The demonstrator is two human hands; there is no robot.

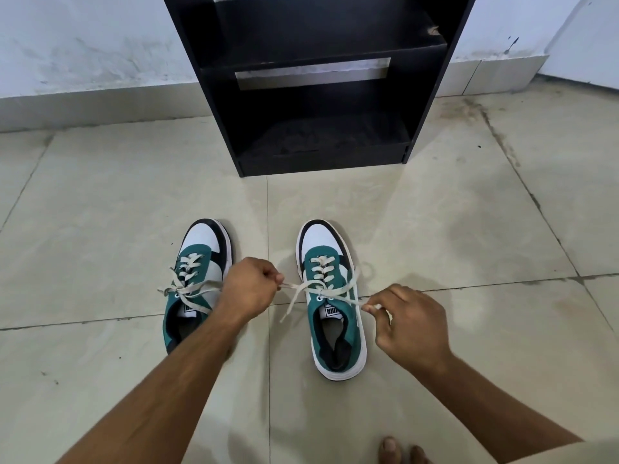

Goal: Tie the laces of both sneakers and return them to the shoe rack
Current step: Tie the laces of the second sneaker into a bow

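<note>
Two green, white and black sneakers stand side by side on the tiled floor, toes pointing at the rack. The left sneaker (197, 262) carries a tied bow of cream laces. My left hand (248, 289) is a fist pinching one lace of the right sneaker (330, 272), pulling it to the left. My right hand (408, 323) pinches the other lace (348, 298) and draws it to the right. The laces cross in a knot over the tongue, with a loose end trailing on the floor between the shoes. The black shoe rack (321, 95) stands straight ahead against the wall.
The rack's bottom shelf (328, 142) is dusty and holds nothing. Beige floor tiles (100, 212) spread around both shoes. Bare toes (398, 450) show at the bottom edge. A white wall with a tiled skirting runs behind the rack.
</note>
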